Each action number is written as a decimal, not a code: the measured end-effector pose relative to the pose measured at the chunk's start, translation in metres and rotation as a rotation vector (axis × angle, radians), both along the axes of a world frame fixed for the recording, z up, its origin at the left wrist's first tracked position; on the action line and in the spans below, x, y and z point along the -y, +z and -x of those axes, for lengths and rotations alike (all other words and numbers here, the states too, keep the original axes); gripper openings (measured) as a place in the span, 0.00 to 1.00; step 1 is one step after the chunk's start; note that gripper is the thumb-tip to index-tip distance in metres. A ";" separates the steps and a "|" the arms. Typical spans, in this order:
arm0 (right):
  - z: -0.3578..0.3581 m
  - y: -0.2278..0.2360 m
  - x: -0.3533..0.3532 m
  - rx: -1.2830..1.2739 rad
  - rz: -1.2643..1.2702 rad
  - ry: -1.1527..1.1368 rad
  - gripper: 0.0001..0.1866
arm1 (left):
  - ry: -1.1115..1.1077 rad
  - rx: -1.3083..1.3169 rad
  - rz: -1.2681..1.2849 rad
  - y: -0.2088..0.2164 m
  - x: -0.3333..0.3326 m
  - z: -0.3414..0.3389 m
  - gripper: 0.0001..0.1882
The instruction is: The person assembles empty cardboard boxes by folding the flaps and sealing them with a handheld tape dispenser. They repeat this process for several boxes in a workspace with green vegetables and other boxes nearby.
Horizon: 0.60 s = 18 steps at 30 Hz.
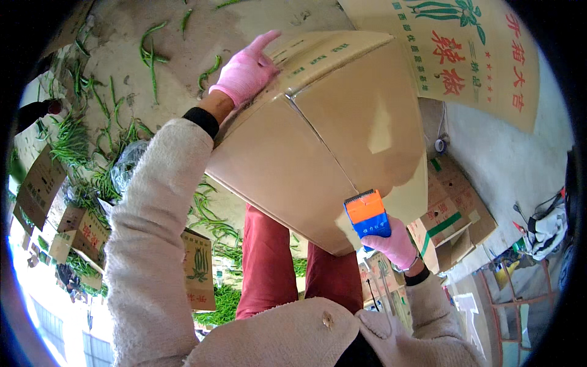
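Observation:
A closed brown cardboard box (pixel 318 128) fills the middle of the view, a seam running between its two flaps. My left hand (pixel 246 72), in a pink glove, lies against the box's far left edge with its index finger stretched out. Some of its other fingers are hidden. In my right hand (pixel 395 244), also gloved in pink, is a tape dispenser (pixel 368 214) with an orange top, blue body and toothed edge. The dispenser sits at the near end of the seam, and my fingers are closed round its lower part.
Long green peppers (pixel 70 140) lie scattered and heaped on the floor at left. A printed cardboard sheet (pixel 465 55) stands at the far right. Another carton (pixel 449 214) is right of my right hand, with a tape roll (pixel 440 145) beyond it. More cartons (pixel 79 235) stand at left.

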State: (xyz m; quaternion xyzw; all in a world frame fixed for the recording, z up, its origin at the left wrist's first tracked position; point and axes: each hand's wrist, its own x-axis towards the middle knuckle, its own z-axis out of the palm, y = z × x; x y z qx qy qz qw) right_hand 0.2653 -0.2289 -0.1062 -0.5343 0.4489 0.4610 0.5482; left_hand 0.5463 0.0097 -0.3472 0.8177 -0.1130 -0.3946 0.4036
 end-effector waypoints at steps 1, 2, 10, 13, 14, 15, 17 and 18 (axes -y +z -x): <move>0.000 0.000 0.000 0.010 0.005 0.005 0.23 | -0.047 0.031 -0.087 0.010 0.004 -0.001 0.35; 0.000 -0.001 0.000 0.021 0.012 0.011 0.23 | -0.094 0.062 -0.173 0.015 0.006 -0.004 0.41; 0.005 -0.003 0.000 0.049 0.032 0.022 0.23 | -0.614 0.493 -0.789 -0.013 -0.029 -0.003 0.50; 0.003 -0.004 0.001 0.068 0.050 0.090 0.23 | -0.479 0.333 -0.691 -0.012 -0.029 -0.006 0.44; 0.001 -0.001 -0.001 0.090 0.056 0.067 0.22 | -0.319 0.267 -0.563 -0.022 -0.030 -0.013 0.42; -0.003 0.000 -0.002 0.097 0.055 0.109 0.22 | -0.149 0.206 -0.443 -0.034 -0.039 -0.026 0.39; -0.008 0.000 -0.004 0.105 0.058 0.193 0.21 | -0.104 0.251 0.005 -0.047 -0.062 -0.030 0.31; -0.001 0.002 0.000 0.088 0.092 0.127 0.22 | -0.076 0.056 0.307 -0.003 -0.025 -0.027 0.31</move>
